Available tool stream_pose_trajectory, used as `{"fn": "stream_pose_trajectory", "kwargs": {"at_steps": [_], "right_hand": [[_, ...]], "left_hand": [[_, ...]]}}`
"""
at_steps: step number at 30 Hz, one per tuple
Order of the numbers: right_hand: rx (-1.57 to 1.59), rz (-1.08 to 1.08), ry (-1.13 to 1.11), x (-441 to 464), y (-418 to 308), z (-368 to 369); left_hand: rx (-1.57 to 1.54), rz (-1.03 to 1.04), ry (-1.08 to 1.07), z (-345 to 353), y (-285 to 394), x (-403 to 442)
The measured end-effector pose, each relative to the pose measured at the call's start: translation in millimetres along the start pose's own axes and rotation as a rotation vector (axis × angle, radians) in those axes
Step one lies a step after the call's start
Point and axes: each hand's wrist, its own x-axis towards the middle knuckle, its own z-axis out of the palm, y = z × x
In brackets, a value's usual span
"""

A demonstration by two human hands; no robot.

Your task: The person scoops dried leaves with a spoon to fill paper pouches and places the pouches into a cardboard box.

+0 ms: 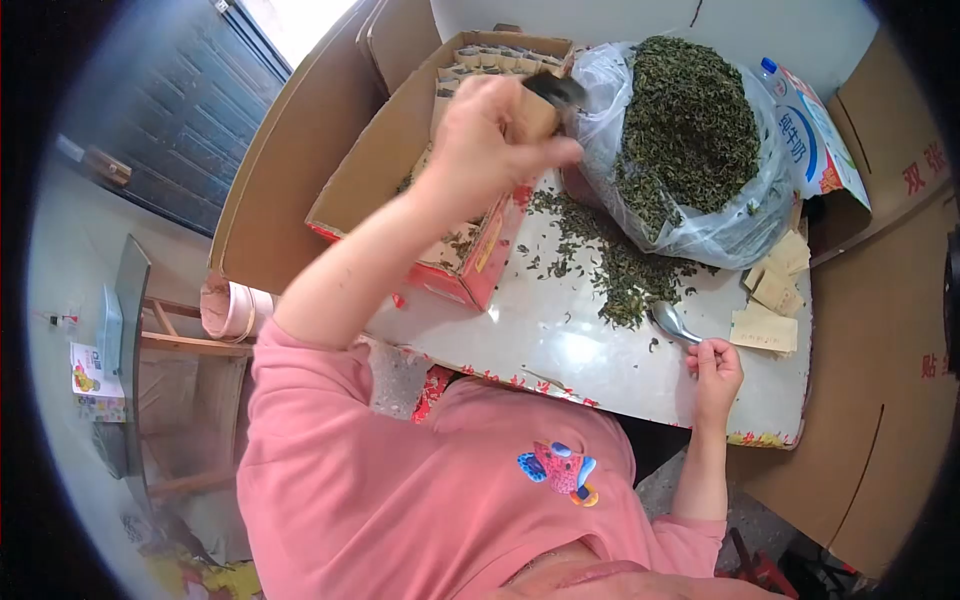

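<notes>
Raised over the open cardboard box (345, 195), my left hand (480, 135) is closed on a small brown paper packet (535, 117). A dark, blurred shape (557, 90) shows at the packet's upper end; I cannot make out what it is. My right hand (716, 372) pinches the handle of a metal spoon (672, 321), whose bowl is low over the table beside loose dried leaves (625, 290). Behind them a clear plastic bag (603, 130) stands open, heaped with dark green leaves (690, 130). Small paper packets (764, 330) lie right of the spoon.
Rows of filled packets (500, 55) stand at the back of the box. On the white table (560, 350), a blue and white carton (815, 140) and a blue-capped bottle (770, 72) are behind the bag. Tall cardboard (880, 330) borders the right side.
</notes>
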Motion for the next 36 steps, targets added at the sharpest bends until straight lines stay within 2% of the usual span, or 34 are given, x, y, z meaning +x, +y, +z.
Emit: {"fn": "stream_pose_trajectory", "kwargs": {"at_steps": [1, 3, 5, 6, 8, 9, 11, 12, 14, 18, 20, 26, 33, 36], "right_hand": [[0.004, -0.009, -0.004, 0, 1, 0], [0.007, -0.021, -0.009, -1, 2, 0], [-0.008, -0.025, -0.003, -2, 1, 0], [-0.009, -0.026, -0.001, -2, 2, 1], [-0.007, -0.021, 0.003, -2, 3, 1], [-0.009, -0.023, 0.005, -2, 3, 1], [-0.015, -0.024, 0.004, -3, 3, 1], [-0.016, -0.022, 0.007, -3, 3, 2], [-0.024, -0.049, -0.01, -3, 2, 2], [-0.028, -0.047, 0.001, -5, 1, 3], [-0.013, -0.052, -0.008, -5, 3, 2], [-0.026, -0.059, -0.004, -6, 3, 3], [-0.017, -0.054, -0.01, -6, 3, 3], [-0.015, -0.051, -0.014, -6, 2, 3]], "left_hand": [[0.094, -0.099, -0.042, -5, -11, 10], [0.153, -0.121, -0.054, -4, -46, 24], [-0.03, -0.347, -0.197, 1, -71, 28], [-0.032, -0.346, -0.196, 5, -79, 28], [0.292, -0.344, -0.313, 14, -93, 28], [0.288, -0.342, -0.313, 20, -102, 31], [0.32, -0.575, -0.445, 36, -118, 37], [0.318, -0.574, -0.449, 43, -124, 39], [0.501, -0.494, -0.383, 57, -131, 43], [0.478, -0.508, -0.368, 78, -143, 47], [0.459, -0.604, -0.228, 88, -145, 50], [0.427, -0.661, -0.144, 105, -165, 56], [0.445, -0.617, -0.13, 99, -147, 52], [0.34, -0.647, -0.088, 98, -152, 54]]}}
